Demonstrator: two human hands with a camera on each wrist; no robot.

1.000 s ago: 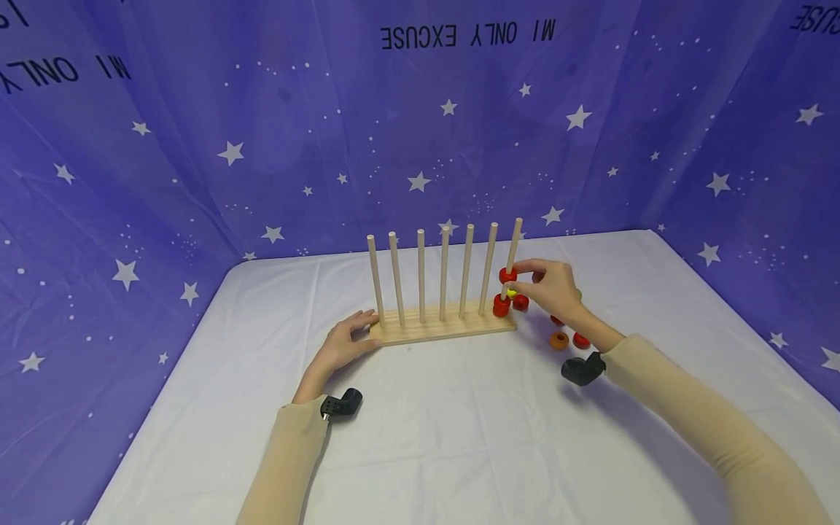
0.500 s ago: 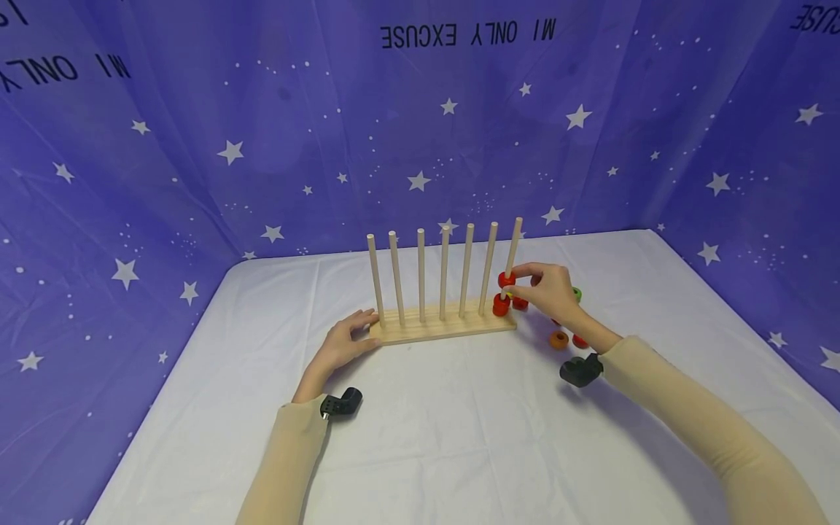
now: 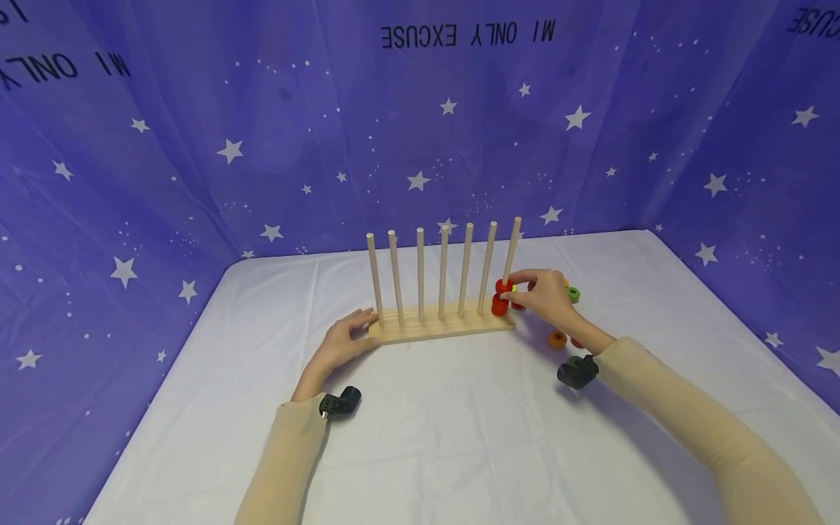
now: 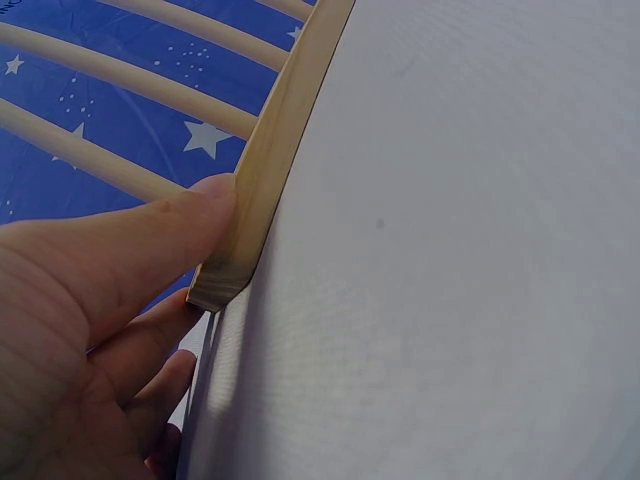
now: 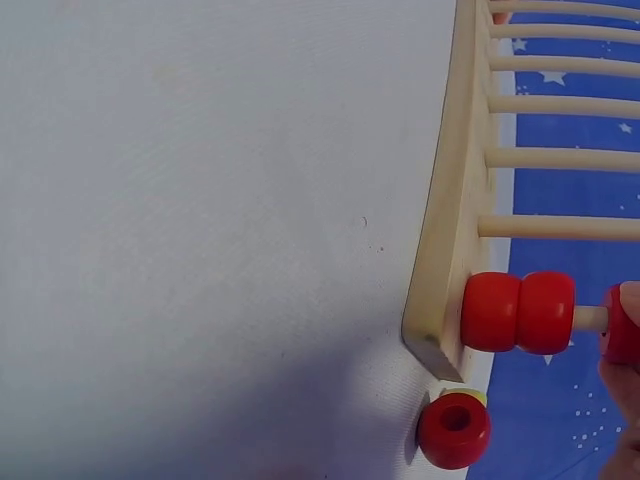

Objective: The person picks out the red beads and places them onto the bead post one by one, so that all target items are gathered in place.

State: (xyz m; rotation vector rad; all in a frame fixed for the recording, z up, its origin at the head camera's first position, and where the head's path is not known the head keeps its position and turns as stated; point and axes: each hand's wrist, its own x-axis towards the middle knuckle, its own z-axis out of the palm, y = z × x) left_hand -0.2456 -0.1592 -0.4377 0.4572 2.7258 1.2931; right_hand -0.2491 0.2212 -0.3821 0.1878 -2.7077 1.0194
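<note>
A wooden peg rack with several upright dowels stands on the table. My left hand grips its left end, thumb on the front edge and fingers behind; the left wrist view shows the thumb pressed on the wood. On the rightmost dowel, two red beads sit stacked against the base. My right hand pinches a third red bead threaded on that same dowel. In the right wrist view a short gap of dowel shows between it and the stack. The other dowels carry no beads.
Beside the rack's right end lies a loose red bead, with a yellow one partly behind it. An orange bead, a green bead and others lie around my right hand, partly hidden. A starry purple curtain hangs behind the white-covered table.
My right hand has moved down along the rightmost dowel, bringing the pinched red bead closer to the two below. More of the green bead shows now. The left hand has stayed in place.
</note>
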